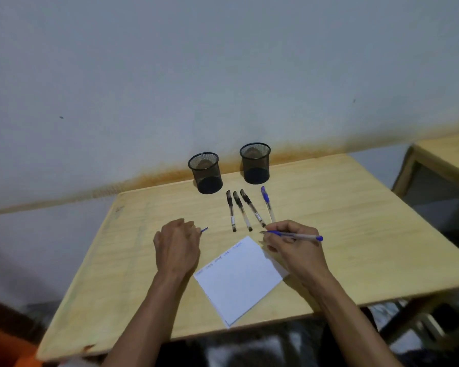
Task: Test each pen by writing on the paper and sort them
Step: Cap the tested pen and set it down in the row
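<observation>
A white paper [240,276] lies on the wooden table [342,221], with faint scribbles along its far edge. My right hand [294,250] grips an uncapped blue pen [300,236] just past the paper's far right corner, tip pointing left. My left hand [176,246] is curled round a blue pen cap [204,230], whose end pokes out to the right. Three black capped pens [240,210] and one blue capped pen [267,202] lie side by side beyond the paper. Two black mesh cups [206,172] [255,162] stand at the back.
The table's far edge meets a grey wall with a rust-coloured stain. A second wooden table [445,157] stands at the right. The near edge of the table runs just below the paper.
</observation>
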Available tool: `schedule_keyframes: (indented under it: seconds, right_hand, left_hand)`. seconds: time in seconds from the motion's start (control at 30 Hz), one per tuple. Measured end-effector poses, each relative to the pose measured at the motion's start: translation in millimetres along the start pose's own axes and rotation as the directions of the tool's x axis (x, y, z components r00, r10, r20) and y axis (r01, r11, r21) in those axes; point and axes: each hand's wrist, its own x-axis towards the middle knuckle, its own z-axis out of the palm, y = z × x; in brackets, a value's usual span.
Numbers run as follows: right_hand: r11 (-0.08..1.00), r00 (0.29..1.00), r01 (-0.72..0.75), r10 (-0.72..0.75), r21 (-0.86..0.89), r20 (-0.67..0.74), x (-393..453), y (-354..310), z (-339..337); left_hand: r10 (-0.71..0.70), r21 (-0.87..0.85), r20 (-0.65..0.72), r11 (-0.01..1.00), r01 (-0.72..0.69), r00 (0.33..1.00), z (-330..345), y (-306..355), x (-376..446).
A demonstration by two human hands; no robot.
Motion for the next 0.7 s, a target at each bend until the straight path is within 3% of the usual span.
schedule_keyframes:
  seconds: [0.3, 0.43, 0.57, 0.7]
  right_hand:
    - [0.974, 0.999, -0.053, 0.049, 0.22, 0.021, -12, -1, -15]
    - [0.988, 0.999, 0.018, -0.025, 0.151, 0.046, -13, -8, -15]
    - [0.99, 0.991, 0.124, -0.127, 0.062, 0.052, -15, -18, -9]
    - [0.968, 0.967, 0.25, -0.25, 0.002, 0.049, -18, -32, -5]
  left_hand:
    - [0.084, -0.003, 0.014, 0.996, -0.084, 0.996, 6, 0, 9]
    - [0.083, -0.006, 0.03, 0.997, -0.083, 0.996, 7, 6, 6]
    - [0.053, -0.237, 0.023, 0.97, -0.046, 0.998, -5, 21, -10]
    - [0.03, -0.51, 0.004, 0.86, -0.024, 1.0, -25, 41, -37]
